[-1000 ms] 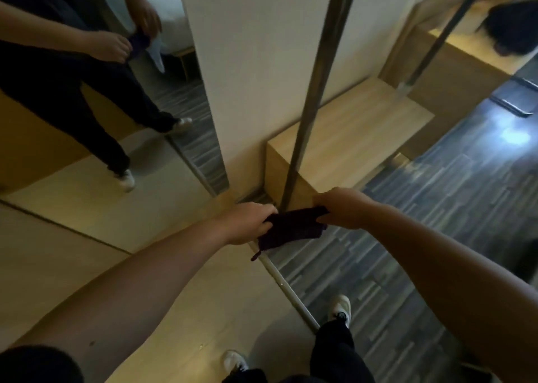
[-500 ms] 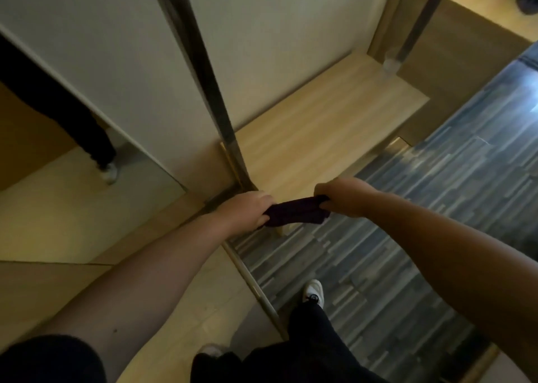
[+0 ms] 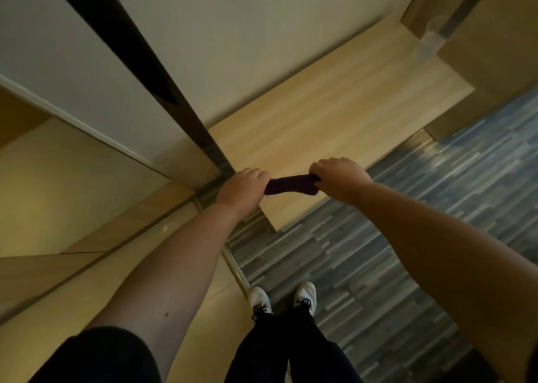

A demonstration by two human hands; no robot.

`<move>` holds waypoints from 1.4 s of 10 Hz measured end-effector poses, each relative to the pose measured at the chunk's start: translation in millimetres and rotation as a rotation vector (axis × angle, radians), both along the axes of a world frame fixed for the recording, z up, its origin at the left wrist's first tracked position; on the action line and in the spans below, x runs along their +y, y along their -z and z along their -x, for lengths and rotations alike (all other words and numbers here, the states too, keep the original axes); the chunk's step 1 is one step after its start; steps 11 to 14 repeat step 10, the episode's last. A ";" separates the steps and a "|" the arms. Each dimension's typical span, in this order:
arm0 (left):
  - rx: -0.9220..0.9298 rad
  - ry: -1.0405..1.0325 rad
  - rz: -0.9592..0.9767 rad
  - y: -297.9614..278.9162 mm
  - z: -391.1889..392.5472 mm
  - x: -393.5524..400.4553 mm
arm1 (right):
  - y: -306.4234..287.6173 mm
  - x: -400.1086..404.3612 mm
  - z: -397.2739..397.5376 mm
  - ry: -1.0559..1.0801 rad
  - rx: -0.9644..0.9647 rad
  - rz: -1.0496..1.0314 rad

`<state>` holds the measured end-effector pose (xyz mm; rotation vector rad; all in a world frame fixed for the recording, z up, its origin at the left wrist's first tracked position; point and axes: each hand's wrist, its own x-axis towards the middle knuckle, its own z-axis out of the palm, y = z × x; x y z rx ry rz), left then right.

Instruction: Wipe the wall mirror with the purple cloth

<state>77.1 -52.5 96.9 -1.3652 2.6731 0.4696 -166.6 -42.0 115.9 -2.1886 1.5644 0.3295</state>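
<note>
The purple cloth (image 3: 291,184) is a dark, bunched strip stretched between my two hands in front of me. My left hand (image 3: 243,187) grips its left end and my right hand (image 3: 339,178) grips its right end, both fists closed. The wall mirror (image 3: 67,161) fills the left side, its edge running diagonally down from the upper left; it reflects tan floor and a wall. My hands are to the right of the mirror, above the near corner of a low wooden bench (image 3: 334,126).
A dark metal pole (image 3: 139,59) slants from the top left down to the bench corner. Striped grey-blue carpet (image 3: 422,222) covers the floor on the right. My white shoes (image 3: 283,296) stand at a metal floor strip. A clear plastic cup (image 3: 431,43) sits at the bench's far end.
The view has tilted further down and to the right, so the mirror's reflection of my legs has left the picture. Both hands keep hold of the cloth, now over the bench corner.
</note>
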 end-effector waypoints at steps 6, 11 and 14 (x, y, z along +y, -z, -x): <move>-0.353 -0.006 -0.195 149.4 6.4 20.9 | 155.4 28.6 5.5 -0.156 0.135 0.028; -0.300 -0.146 -0.368 95.4 5.1 37.8 | 115.8 41.8 -2.7 -0.046 0.167 -0.221; -0.300 -0.146 -0.368 95.4 5.1 37.8 | 115.8 41.8 -2.7 -0.046 0.167 -0.221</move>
